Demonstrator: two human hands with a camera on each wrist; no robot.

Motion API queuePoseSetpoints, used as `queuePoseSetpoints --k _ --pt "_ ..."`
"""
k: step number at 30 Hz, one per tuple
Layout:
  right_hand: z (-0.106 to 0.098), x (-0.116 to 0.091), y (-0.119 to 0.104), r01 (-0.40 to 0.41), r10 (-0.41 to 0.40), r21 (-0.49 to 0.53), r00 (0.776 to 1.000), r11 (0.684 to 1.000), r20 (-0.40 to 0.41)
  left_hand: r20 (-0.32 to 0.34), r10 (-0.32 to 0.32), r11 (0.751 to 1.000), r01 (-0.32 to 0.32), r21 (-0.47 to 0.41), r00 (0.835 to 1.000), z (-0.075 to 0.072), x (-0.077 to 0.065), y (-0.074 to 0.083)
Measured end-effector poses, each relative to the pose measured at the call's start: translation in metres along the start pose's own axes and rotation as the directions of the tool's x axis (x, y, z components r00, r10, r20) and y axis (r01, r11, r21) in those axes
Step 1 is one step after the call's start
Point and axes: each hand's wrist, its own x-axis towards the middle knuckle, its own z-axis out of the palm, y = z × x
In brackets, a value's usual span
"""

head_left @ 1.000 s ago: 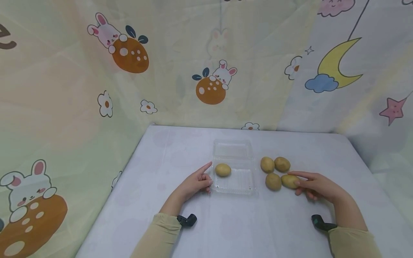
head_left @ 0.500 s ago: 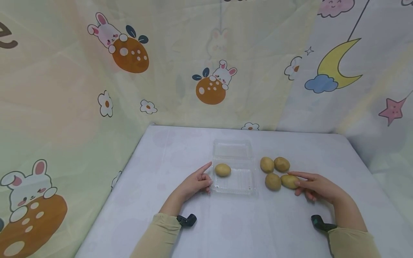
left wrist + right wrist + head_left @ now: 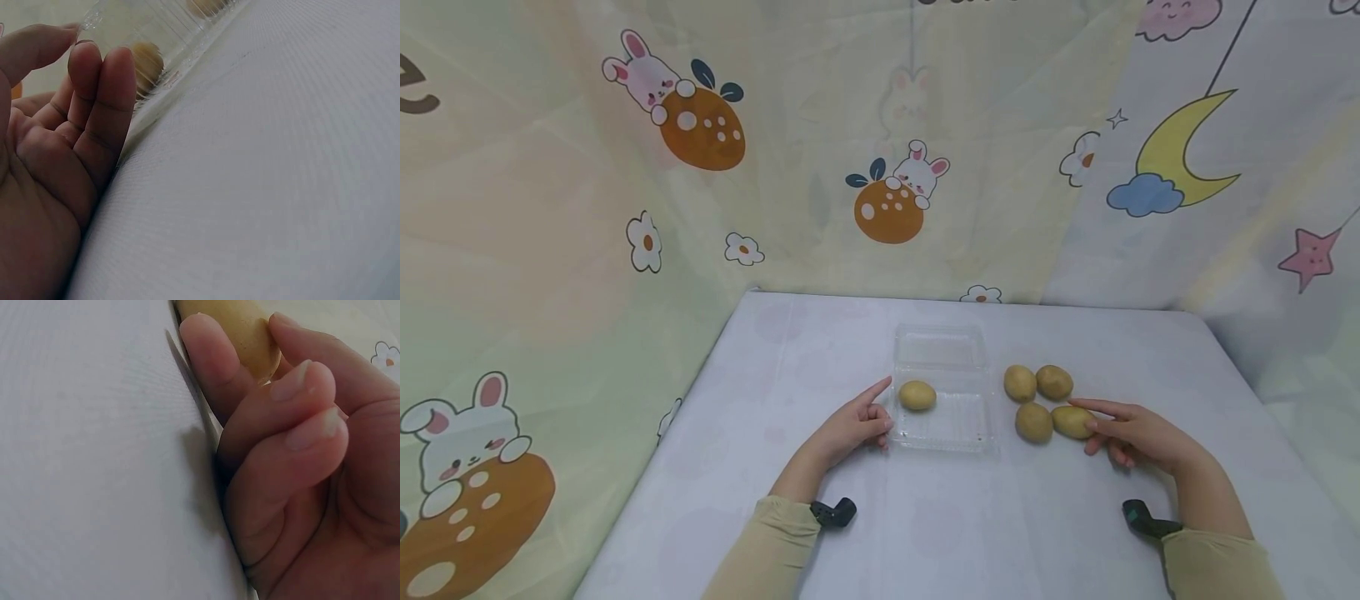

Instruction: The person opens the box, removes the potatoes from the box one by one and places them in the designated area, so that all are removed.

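A clear plastic clamshell box [image 3: 940,421] lies open on the table, its lid [image 3: 938,346] folded back. One potato [image 3: 917,396] sits in the left of its base. My left hand [image 3: 853,429] holds the box's left side; the thumb lies at the rim in the left wrist view, with other fingers curled below. My right hand [image 3: 1138,432] grips a yellowish potato [image 3: 1071,422] between thumb and extended index finger. That potato rests against a rounder potato [image 3: 1033,422]. Behind them lie two more potatoes, left [image 3: 1020,383] and right [image 3: 1055,382].
A white cloth covers the table [image 3: 970,533]. Cartoon-printed curtains [image 3: 805,167] rise behind and on both sides. Black wrist cameras sit on the left wrist [image 3: 833,513] and the right wrist [image 3: 1150,518].
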Motion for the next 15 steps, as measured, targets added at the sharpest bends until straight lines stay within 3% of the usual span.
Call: queuePoseSetpoints --k 15 --pt "0.0014 -0.0006 -0.0014 -0.019 0.019 0.028 1.0 0.999 -0.015 0.002 0.007 1.0 -0.007 0.015 1.0 0.0004 -0.0003 0.0011"
